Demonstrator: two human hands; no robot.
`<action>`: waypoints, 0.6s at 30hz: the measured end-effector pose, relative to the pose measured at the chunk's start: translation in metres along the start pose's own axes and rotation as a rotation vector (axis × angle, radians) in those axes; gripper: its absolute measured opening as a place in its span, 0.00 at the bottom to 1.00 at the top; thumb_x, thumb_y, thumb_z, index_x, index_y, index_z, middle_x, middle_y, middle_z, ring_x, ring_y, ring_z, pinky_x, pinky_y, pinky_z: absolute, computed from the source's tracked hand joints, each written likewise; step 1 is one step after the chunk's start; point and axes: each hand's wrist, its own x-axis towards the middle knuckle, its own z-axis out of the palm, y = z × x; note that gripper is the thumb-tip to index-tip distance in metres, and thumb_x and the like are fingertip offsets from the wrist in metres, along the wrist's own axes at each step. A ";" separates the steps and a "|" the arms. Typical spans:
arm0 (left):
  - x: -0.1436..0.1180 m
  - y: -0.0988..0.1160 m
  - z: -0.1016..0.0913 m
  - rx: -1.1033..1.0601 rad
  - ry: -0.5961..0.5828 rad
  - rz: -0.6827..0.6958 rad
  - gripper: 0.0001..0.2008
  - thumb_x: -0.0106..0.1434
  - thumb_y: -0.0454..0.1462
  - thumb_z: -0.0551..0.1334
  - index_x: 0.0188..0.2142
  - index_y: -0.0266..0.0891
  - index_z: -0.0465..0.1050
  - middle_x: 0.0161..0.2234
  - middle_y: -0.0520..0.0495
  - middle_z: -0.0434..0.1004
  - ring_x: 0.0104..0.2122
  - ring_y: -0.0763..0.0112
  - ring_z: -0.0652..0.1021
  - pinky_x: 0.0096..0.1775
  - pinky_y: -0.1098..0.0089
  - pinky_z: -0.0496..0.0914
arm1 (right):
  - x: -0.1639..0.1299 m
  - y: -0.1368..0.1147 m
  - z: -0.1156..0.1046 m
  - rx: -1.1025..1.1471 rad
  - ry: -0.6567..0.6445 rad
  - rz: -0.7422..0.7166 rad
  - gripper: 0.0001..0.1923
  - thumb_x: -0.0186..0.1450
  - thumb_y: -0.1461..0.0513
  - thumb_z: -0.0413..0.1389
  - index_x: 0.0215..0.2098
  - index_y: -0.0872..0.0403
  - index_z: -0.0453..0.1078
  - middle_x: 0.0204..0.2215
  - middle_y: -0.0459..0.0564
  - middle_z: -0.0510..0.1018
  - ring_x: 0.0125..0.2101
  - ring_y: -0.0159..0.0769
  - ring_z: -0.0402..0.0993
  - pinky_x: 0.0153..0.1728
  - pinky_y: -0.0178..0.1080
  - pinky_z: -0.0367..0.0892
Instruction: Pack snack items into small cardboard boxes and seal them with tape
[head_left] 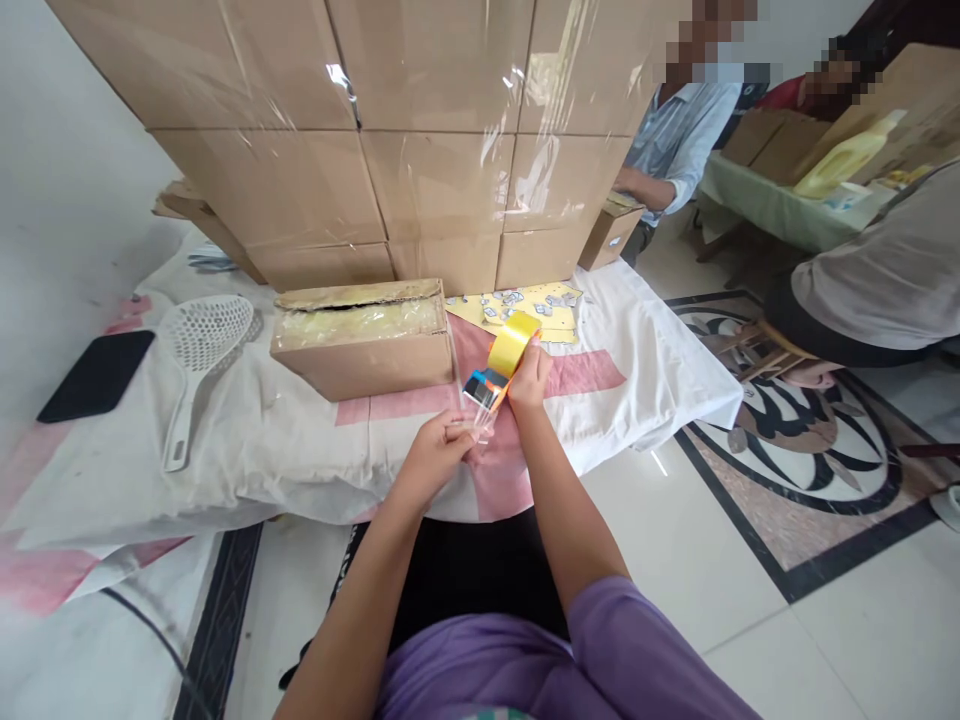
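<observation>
My right hand (530,374) is closed around a tape dispenser (484,388) with an orange frame and a roll of yellowish packing tape (514,343). A clear strip of tape (480,420) runs from the dispenser's cutting end to my left hand (437,447), whose fingers pinch its free end. Just beyond my left hand lies a cardboard box (367,363), with clear tape over its upper side and a dark gap along the flap. Behind the dispenser, a yellow patterned sheet (555,310) rests on the cloth.
Stacked cardboard boxes (442,180) wall off the table's far side. A white slotted skimmer (202,340) and a black phone-like slab (97,375) lie at left on the white-and-pink tablecloth (652,390). A person in a light blue shirt (686,140) stands behind; another sits on a stool at right.
</observation>
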 end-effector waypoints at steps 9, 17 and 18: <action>-0.011 0.001 -0.020 0.079 -0.044 -0.038 0.18 0.52 0.46 0.72 0.36 0.35 0.76 0.31 0.45 0.83 0.19 0.75 0.73 0.27 0.71 0.67 | 0.003 0.001 -0.001 -0.008 -0.030 -0.066 0.31 0.74 0.41 0.37 0.20 0.49 0.56 0.14 0.44 0.58 0.18 0.33 0.54 0.21 0.40 0.51; -0.010 0.005 -0.042 0.200 -0.015 -0.079 0.19 0.57 0.51 0.69 0.33 0.36 0.75 0.33 0.44 0.83 0.16 0.82 0.62 0.20 0.75 0.58 | -0.003 -0.005 -0.006 -0.006 -0.066 -0.164 0.29 0.75 0.45 0.40 0.19 0.49 0.51 0.15 0.43 0.57 0.16 0.31 0.53 0.23 0.41 0.48; -0.012 0.005 -0.042 0.202 -0.010 -0.087 0.19 0.57 0.51 0.69 0.33 0.37 0.75 0.33 0.45 0.84 0.15 0.82 0.62 0.19 0.75 0.58 | -0.004 -0.007 -0.007 -0.008 -0.066 -0.177 0.29 0.75 0.46 0.40 0.19 0.49 0.51 0.15 0.43 0.57 0.16 0.32 0.53 0.23 0.42 0.48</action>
